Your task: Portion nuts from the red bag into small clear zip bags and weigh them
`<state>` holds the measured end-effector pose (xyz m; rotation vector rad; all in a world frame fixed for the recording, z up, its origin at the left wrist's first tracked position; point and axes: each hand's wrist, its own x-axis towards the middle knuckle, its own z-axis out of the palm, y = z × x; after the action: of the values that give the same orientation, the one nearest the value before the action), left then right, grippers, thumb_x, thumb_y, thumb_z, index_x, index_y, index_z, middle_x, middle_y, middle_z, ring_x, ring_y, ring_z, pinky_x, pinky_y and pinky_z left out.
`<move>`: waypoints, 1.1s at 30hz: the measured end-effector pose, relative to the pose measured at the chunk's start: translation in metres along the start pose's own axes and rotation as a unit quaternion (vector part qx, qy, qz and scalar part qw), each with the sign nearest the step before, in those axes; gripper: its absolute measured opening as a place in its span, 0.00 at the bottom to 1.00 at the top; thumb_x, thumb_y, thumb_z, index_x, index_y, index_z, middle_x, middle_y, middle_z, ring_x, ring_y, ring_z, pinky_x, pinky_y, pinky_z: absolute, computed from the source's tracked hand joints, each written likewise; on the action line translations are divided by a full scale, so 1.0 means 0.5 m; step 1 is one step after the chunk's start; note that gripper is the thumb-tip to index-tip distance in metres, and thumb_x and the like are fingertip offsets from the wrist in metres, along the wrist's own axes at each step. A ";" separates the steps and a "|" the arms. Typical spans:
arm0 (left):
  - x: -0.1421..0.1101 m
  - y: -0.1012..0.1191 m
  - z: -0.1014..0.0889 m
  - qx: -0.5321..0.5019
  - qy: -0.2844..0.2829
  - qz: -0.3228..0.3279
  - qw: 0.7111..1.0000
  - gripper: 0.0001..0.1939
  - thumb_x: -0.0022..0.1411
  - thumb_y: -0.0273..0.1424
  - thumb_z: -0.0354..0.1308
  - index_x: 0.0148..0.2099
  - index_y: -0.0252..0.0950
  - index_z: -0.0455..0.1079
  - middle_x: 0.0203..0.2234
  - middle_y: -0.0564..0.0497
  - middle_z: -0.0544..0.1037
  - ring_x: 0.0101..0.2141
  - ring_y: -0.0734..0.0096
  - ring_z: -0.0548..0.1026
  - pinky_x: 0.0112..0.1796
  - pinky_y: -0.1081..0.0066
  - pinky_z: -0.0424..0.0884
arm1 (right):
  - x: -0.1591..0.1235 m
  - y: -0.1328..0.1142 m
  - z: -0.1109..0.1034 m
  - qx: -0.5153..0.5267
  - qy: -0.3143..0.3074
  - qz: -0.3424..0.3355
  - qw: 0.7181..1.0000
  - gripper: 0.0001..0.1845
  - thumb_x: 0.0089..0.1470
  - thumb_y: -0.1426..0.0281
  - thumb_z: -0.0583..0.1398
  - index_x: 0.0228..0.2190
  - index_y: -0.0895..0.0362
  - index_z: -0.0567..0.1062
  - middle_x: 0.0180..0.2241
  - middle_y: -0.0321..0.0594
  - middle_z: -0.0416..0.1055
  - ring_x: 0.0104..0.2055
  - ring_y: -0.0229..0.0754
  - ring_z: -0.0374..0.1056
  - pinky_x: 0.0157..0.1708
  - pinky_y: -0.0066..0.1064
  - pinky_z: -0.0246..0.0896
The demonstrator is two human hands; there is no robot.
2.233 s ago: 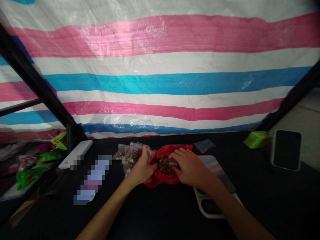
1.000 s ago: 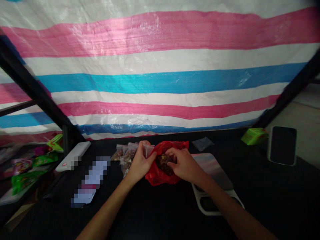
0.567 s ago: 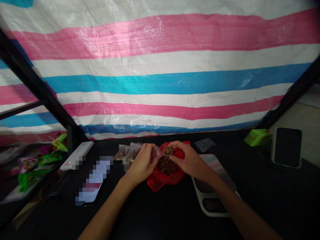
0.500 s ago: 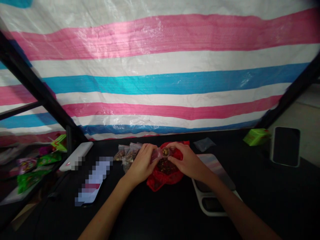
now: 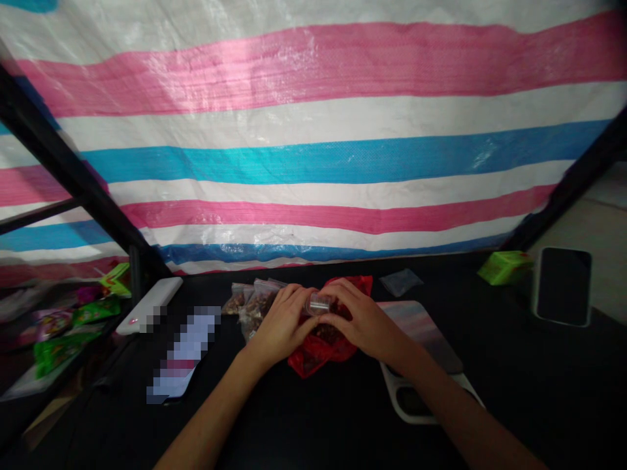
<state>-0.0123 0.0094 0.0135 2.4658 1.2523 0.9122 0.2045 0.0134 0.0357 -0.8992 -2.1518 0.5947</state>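
Observation:
Over a red plastic bag (image 5: pixel 326 352) holding dark, dried-looking bits, my two hands meet. My right hand (image 5: pixel 355 313) is closed on a small clear cup (image 5: pixel 319 303), which now lies on its side with one end toward my left hand. My left hand (image 5: pixel 281 320) is closed, thumb and fingers gripping a clear plastic bag that the hand mostly hides. The cup's contents cannot be made out. Beside my left hand are several small zip bags (image 5: pixel 255 307) filled with brownish bits.
Under my right forearm sits a kitchen scale (image 5: pixel 416 333). A flat clear zip bag (image 5: pixel 401 282) lies behind it. A green box (image 5: pixel 504 267) and a dark-screened device (image 5: pixel 562 285) stand right. A phone (image 5: pixel 189 356) and white slab (image 5: pixel 151 305) lie left, near green packets (image 5: pixel 66 352).
My right hand has tipped the cup from upright onto its side, toward my left hand. The bits seen inside it before are now out of sight. Both hands have drawn closer together.

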 end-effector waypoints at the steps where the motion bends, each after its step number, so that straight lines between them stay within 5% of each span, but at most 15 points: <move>1: 0.000 -0.001 0.001 -0.007 0.003 -0.003 1.000 0.22 0.68 0.39 0.61 0.62 0.40 0.66 0.51 0.43 0.75 0.52 0.54 0.70 0.55 0.56 0.67 | 0.000 0.001 0.001 0.000 0.006 -0.007 1.000 0.16 0.63 0.75 0.60 0.51 0.51 0.73 0.52 0.41 0.71 0.55 0.44 0.69 0.58 0.38 0.64; 7: -0.001 0.005 0.002 -0.034 0.003 -0.008 0.999 0.23 0.67 0.40 0.62 0.61 0.40 0.66 0.51 0.42 0.73 0.53 0.54 0.69 0.55 0.56 0.67 | -0.004 -0.001 0.000 -0.023 0.003 -0.079 0.997 0.23 0.66 0.79 0.51 0.56 0.50 0.72 0.57 0.43 0.70 0.61 0.44 0.65 0.65 0.42 0.58; 12: 0.001 0.021 0.000 -0.073 0.007 -0.011 0.997 0.19 0.68 0.39 0.61 0.58 0.40 0.67 0.48 0.44 0.74 0.49 0.56 0.71 0.51 0.59 0.68 | -0.003 -0.006 -0.002 -0.024 0.006 -0.039 0.999 0.25 0.64 0.74 0.59 0.60 0.48 0.68 0.54 0.41 0.72 0.57 0.45 0.69 0.59 0.40 0.65; 18: 0.005 0.017 0.009 -0.146 0.043 -0.062 0.986 0.16 0.66 0.38 0.63 0.54 0.40 0.71 0.45 0.45 0.76 0.48 0.57 0.73 0.51 0.61 0.68 | -0.006 -0.003 0.007 -0.042 0.041 -0.083 0.995 0.26 0.66 0.79 0.49 0.59 0.47 0.70 0.56 0.43 0.69 0.59 0.46 0.66 0.62 0.43 0.63; 22: 0.009 0.012 0.005 -0.183 0.076 -0.106 0.975 0.14 0.66 0.38 0.62 0.52 0.40 0.73 0.44 0.46 0.79 0.45 0.59 0.75 0.50 0.63 0.68 | -0.002 0.003 -0.006 -0.058 0.086 -0.025 0.994 0.29 0.64 0.80 0.50 0.62 0.48 0.67 0.56 0.46 0.66 0.60 0.47 0.65 0.62 0.45 0.63; 28: 0.015 0.013 -0.014 -0.182 0.082 -0.170 0.965 0.13 0.69 0.39 0.57 0.51 0.39 0.71 0.40 0.48 0.80 0.40 0.61 0.77 0.44 0.66 0.68 | 0.000 0.045 -0.028 -0.074 -0.065 0.007 0.995 0.28 0.55 0.85 0.53 0.53 0.53 0.75 0.53 0.45 0.69 0.55 0.45 0.68 0.58 0.37 0.63; 33: 0.009 0.016 -0.016 -0.161 0.092 -0.212 0.960 0.12 0.66 0.42 0.60 0.42 0.39 0.71 0.33 0.49 0.77 0.35 0.60 0.75 0.39 0.66 0.66 | -0.008 0.053 -0.017 -0.204 -0.089 0.036 0.974 0.30 0.47 0.86 0.56 0.50 0.55 0.77 0.50 0.45 0.72 0.56 0.49 0.65 0.58 0.41 0.58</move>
<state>-0.0102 0.0073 0.0252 1.8032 1.4770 1.1333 0.2237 0.0289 0.0225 -1.1846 -2.4632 0.2762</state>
